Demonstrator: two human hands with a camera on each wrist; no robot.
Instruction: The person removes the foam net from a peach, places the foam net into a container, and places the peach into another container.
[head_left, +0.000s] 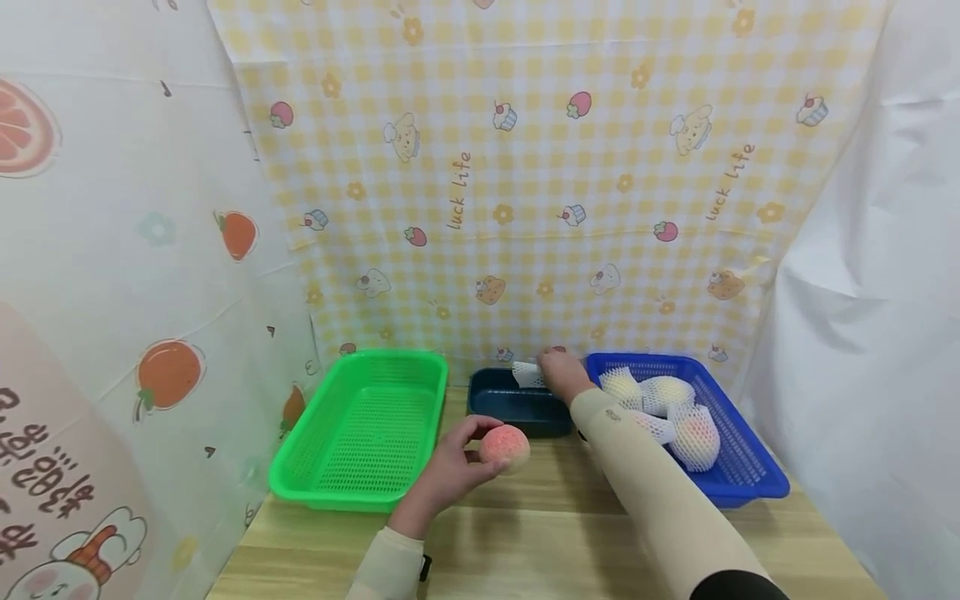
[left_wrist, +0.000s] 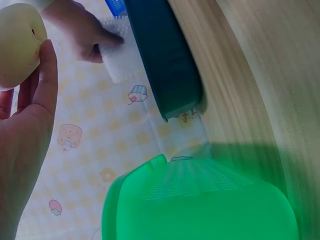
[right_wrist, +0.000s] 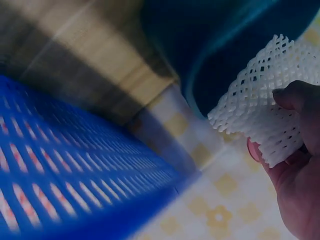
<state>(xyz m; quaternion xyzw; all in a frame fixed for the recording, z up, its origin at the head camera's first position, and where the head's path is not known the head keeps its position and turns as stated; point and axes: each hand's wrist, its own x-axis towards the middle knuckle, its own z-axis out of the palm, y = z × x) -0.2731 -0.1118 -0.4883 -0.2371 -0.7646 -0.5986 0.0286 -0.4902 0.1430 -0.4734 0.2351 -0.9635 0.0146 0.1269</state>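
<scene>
My left hand (head_left: 453, 462) grips a bare pink and cream peach (head_left: 505, 447) above the table, between the green basket and the dark tray. In the left wrist view the pale side of the peach (left_wrist: 20, 45) shows, fingers around it. My right hand (head_left: 564, 373) pinches a white foam net sleeve (right_wrist: 265, 95) over the dark teal tray (head_left: 517, 410). The sleeve is flattened, with no fruit in it. In the right wrist view the thumb lies on top of the net, fingers beneath.
At the left stands a green basket (head_left: 435, 392). A blue basket (head_left: 757, 467) at the right holds several peaches (head_left: 695, 437) in foam nets, partly hidden by my right forearm. A patterned cloth (head_left: 495, 250) hangs behind the wooden table (head_left: 525, 533).
</scene>
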